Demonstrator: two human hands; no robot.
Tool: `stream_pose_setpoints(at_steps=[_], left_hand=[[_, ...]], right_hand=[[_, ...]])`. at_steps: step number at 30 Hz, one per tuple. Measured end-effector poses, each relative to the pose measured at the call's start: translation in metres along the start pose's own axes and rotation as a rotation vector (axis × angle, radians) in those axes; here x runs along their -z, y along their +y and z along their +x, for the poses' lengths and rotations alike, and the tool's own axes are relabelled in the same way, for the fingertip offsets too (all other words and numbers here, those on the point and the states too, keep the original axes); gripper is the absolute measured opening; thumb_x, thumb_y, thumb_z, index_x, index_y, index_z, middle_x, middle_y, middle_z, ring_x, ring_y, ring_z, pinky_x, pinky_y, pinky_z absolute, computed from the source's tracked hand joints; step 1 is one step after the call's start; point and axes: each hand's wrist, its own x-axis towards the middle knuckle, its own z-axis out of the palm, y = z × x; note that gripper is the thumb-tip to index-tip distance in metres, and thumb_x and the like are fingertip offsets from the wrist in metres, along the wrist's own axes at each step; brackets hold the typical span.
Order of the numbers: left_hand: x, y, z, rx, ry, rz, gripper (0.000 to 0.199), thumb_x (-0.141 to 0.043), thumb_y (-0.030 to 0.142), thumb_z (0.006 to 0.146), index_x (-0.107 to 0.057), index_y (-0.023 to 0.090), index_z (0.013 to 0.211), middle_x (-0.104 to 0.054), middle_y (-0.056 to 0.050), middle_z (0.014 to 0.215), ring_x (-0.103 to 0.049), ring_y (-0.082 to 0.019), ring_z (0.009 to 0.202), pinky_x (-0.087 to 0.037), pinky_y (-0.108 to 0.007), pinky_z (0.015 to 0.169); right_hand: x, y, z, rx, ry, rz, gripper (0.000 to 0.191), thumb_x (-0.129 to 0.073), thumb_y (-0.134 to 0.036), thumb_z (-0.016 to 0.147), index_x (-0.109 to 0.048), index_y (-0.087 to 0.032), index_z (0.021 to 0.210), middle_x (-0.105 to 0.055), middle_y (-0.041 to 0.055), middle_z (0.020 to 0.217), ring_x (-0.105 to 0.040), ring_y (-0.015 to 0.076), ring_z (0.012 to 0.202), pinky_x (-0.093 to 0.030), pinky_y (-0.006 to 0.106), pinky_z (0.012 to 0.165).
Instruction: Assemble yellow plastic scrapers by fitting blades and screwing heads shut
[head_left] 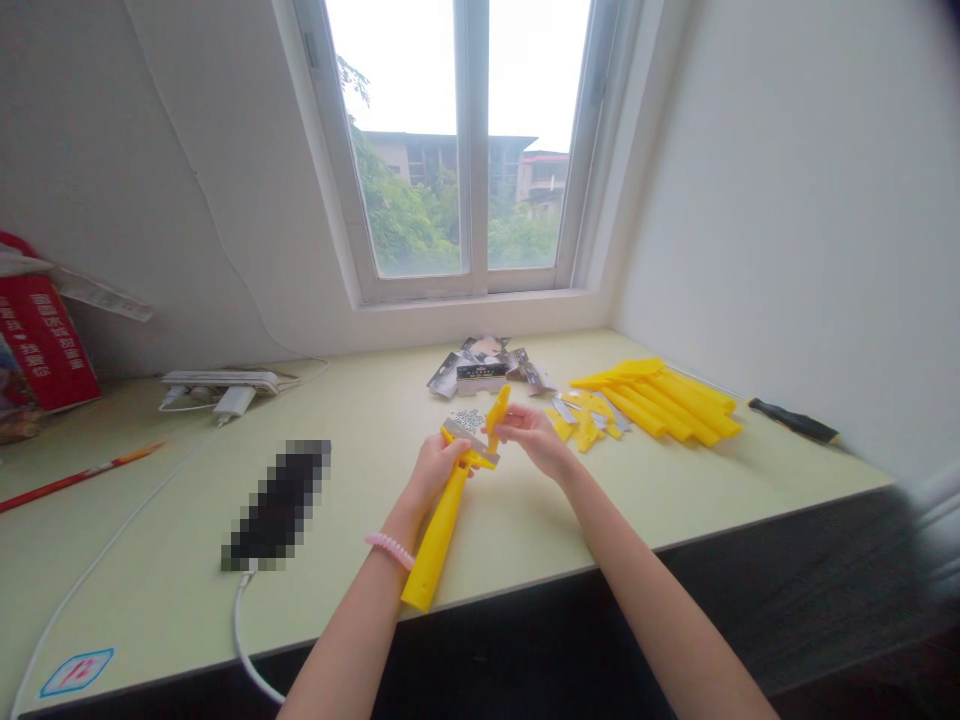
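Observation:
My left hand [436, 465] is closed around the head end of a yellow scraper [439, 535], whose long handle slants down toward the table's front edge. A grey metal blade [472, 442] lies across the scraper's head, under my left thumb. Between the fingertips of my right hand [534, 435] is a small yellow plastic piece [497, 412], held upright at the right end of the blade. Whether that piece touches the blade I cannot tell. Just beyond my right hand lies a pile of small yellow plastic pieces [589, 425] mixed with grey blades.
Several yellow handles [667, 400] lie at the right, near a black screwdriver [793, 420]. Black-and-white packaging [484, 370] is heaped below the window. Leftward are a blurred black object [277, 510] with a white cable, a power strip [221, 382] and a red pencil-like stick [79, 477].

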Motion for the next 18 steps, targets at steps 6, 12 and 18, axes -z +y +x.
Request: stream_pose_setpoints(at_steps=[6, 12, 18], left_hand=[[-0.0006, -0.0004, 0.0008, -0.013, -0.017, 0.008, 0.013, -0.056, 0.021, 0.064, -0.060, 0.011, 0.070, -0.062, -0.004, 0.056, -0.056, -0.013, 0.046, -0.046, -0.024, 0.045], [-0.0009, 0.0042, 0.0006, 0.013, -0.006, -0.005, 0.013, -0.056, 0.021, 0.063, -0.060, 0.010, 0.069, -0.062, -0.006, 0.057, -0.058, -0.014, 0.048, -0.046, -0.024, 0.045], [-0.0018, 0.0061, -0.0003, 0.024, 0.024, -0.025, 0.011, -0.055, 0.020, 0.062, -0.059, 0.011, 0.066, -0.059, -0.003, 0.053, -0.053, -0.012, 0.041, -0.044, -0.024, 0.043]], right_hand=[[-0.0020, 0.0022, -0.0018, 0.005, -0.103, -0.129, 0.016, -0.068, -0.031, 0.066, -0.070, -0.018, 0.076, -0.065, 0.0041, 0.085, -0.058, 0.0175, 0.081, -0.043, 0.033, 0.077], [-0.0009, 0.0011, -0.0008, 0.045, -0.108, -0.304, 0.024, -0.057, -0.041, 0.076, -0.069, -0.020, 0.082, -0.062, 0.0044, 0.096, -0.054, 0.0196, 0.094, -0.040, 0.034, 0.085], [-0.0015, 0.0040, -0.0038, -0.050, -0.137, -0.302, 0.028, -0.056, -0.044, 0.077, -0.066, -0.019, 0.086, -0.063, 0.0039, 0.092, -0.055, 0.0184, 0.089, -0.042, 0.032, 0.080]])
